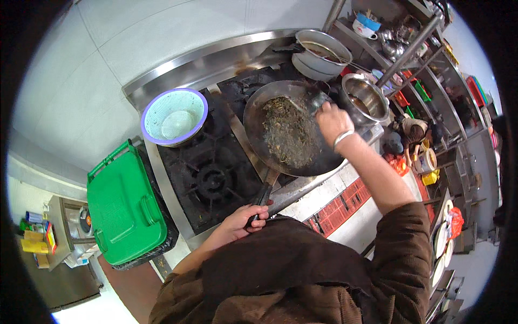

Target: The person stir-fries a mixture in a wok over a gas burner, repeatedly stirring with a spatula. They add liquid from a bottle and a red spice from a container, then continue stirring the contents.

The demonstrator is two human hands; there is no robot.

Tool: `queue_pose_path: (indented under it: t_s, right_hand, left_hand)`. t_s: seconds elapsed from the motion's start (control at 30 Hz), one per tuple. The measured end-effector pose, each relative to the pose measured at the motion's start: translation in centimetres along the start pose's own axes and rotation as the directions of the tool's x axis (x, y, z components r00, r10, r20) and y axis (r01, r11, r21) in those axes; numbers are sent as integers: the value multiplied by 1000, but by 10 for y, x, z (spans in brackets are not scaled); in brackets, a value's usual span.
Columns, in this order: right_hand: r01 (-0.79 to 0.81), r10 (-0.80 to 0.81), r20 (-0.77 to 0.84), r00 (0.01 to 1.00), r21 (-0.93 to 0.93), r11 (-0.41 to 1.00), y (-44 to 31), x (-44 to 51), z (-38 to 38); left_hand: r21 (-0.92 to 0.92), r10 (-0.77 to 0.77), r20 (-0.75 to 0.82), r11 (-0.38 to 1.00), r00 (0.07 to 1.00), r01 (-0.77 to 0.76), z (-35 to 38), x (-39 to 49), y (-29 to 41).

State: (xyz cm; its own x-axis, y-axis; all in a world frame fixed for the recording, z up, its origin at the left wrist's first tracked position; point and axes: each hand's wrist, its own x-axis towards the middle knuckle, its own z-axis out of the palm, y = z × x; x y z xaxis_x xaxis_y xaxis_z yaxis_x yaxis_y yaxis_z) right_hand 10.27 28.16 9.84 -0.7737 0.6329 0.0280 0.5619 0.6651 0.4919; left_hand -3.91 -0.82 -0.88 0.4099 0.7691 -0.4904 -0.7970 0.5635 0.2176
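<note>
My left hand [247, 222] grips the dark handle [265, 190] of a large wok [259, 141] on the stove. Dark, shredded food [289, 133] with lighter bits is spread across the wok's middle, and a faint haze hangs over it. Above the wok's right side, my right hand [332, 121] is closed in a fist, a metal bangle on its wrist. It holds a blurred utensil [301, 106], whose curved metal edge reaches into the food; its exact kind is not clear.
Left of the wok, a purple-rimmed colander [175, 115] stands by a black burner [213, 179]. A green lidded bin [125, 206] adjoins the stove. A large pot [321, 69] and a steel pot [378, 115] stand right. Another person [412, 127] bends near a bucket [425, 161].
</note>
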Motion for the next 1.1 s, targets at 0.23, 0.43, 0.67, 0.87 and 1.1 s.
queue_pose_path:
  t_s: [0.23, 0.43, 0.67, 0.87, 1.1]
  right_hand:
    - [-367, 232, 333, 914, 434, 823, -66, -145, 38]
    - [-408, 223, 453, 863, 368, 835, -27, -212, -36]
    - [-443, 232, 460, 857, 427, 788, -52, -155, 41]
    - [-356, 282, 240, 929, 787, 504, -20, -156, 60]
    - [-442, 299, 327, 896, 615, 652, -64, -92, 57]
  left_hand:
    - [-64, -49, 67, 997, 997, 53, 1, 6, 3]
    - [-46, -38, 44, 998, 998, 40, -2, -1, 1]
    - [15, -90, 96, 996, 991, 89, -1, 5, 2]
    - [-8, -80, 82, 997, 993, 81, -20, 4, 3]
    - [22, -86, 55, 996, 995, 85, -4, 3, 4]
